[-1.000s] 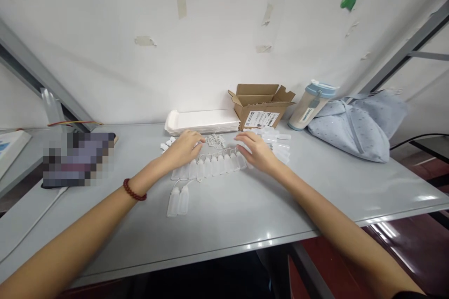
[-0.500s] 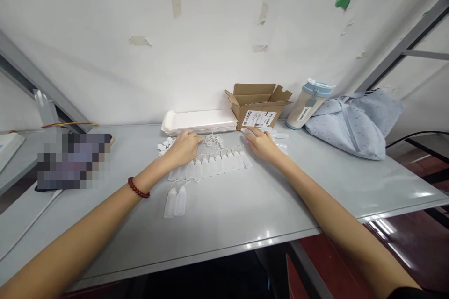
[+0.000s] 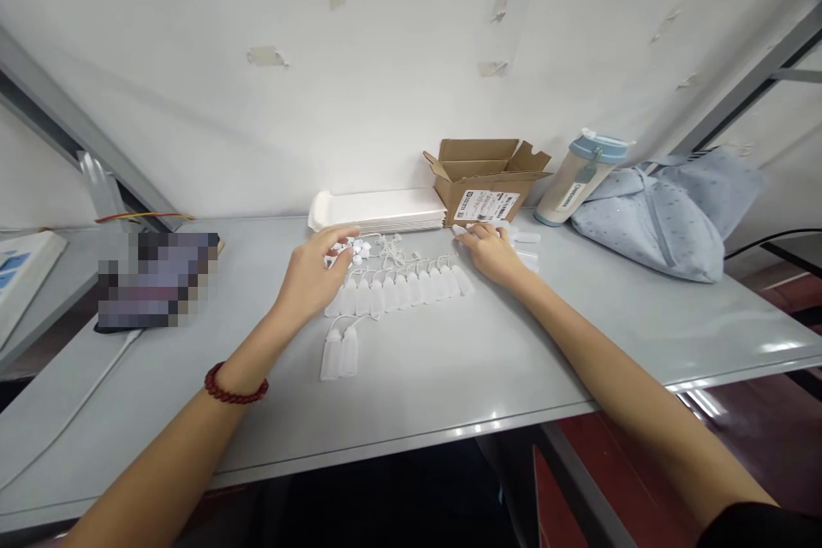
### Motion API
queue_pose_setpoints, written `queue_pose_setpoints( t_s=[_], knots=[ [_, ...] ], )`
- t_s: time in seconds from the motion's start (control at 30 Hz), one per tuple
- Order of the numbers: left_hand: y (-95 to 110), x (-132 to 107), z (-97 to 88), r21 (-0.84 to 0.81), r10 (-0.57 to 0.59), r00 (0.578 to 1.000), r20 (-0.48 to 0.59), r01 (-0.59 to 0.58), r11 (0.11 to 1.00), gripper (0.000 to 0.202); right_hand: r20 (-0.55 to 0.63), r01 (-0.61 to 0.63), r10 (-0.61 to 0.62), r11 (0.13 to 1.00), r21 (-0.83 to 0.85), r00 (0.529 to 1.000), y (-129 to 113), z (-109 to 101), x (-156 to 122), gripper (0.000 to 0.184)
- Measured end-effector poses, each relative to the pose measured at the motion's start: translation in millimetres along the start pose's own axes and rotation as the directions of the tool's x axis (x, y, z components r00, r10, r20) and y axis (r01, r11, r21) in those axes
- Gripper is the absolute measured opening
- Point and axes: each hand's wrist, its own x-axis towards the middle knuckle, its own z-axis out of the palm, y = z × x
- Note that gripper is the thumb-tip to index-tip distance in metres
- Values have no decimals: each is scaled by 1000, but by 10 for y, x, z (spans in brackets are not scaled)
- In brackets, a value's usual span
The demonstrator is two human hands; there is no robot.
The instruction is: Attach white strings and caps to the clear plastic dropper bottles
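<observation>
A row of several small translucent squeeze bottles (image 3: 402, 289) lies side by side on the grey table (image 3: 449, 377), between my hands. My left hand (image 3: 312, 274), with a red bead bracelet on the wrist, hovers at the row's left end. Its fingers are curled on a few small white caps (image 3: 357, 251). My right hand (image 3: 491, 253) rests at the row's right end, fingers stretched flat over loose bottles (image 3: 523, 241) in front of the cardboard box. Two more bottles (image 3: 340, 353) lie apart, nearer me. A tangle of white string (image 3: 393, 252) lies behind the row.
A stack of white trays (image 3: 378, 210) and an open cardboard box (image 3: 488, 180) stand at the wall. Right of them are a blue-lidded tumbler (image 3: 581, 180) and a pale blue bag (image 3: 661, 214). A blurred dark object (image 3: 154, 278) and a white cable (image 3: 70, 411) lie left.
My left hand has lifted and drawn back from the string, with white caps now at its fingertips. My right hand stays over the loose bottles. The camera has shifted slightly.
</observation>
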Motion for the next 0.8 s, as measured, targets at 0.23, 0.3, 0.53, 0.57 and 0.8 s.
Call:
queue_pose_setpoints(
  t_s=[0.23, 0.3, 0.53, 0.57, 0.8],
  knots=[
    [-60, -5, 117, 125, 188, 981, 49, -193, 973, 44, -115, -2, 12, 996, 85, 993, -15, -48, -16, 37],
    [-29, -18, 117, 63, 187, 982, 22, -188, 980, 44, -160, -3, 29, 986, 166, 987, -20, -79, -19, 35],
    [213, -97, 106, -563, -174, 985, -13, 136, 815, 19, -377, 234, -24, 819, 523, 926, -338, -298, -146, 16],
    [240, -109, 112, -630, -210, 977, 33, 183, 755, 18, -404, 291, -69, 804, 519, 912, -421, -322, -179, 15],
    [335, -154, 160, -832, -239, 908, 345, 413, 370, 8, -500, 513, -319, 798, 316, 805, -825, -343, -369, 21]
  ],
)
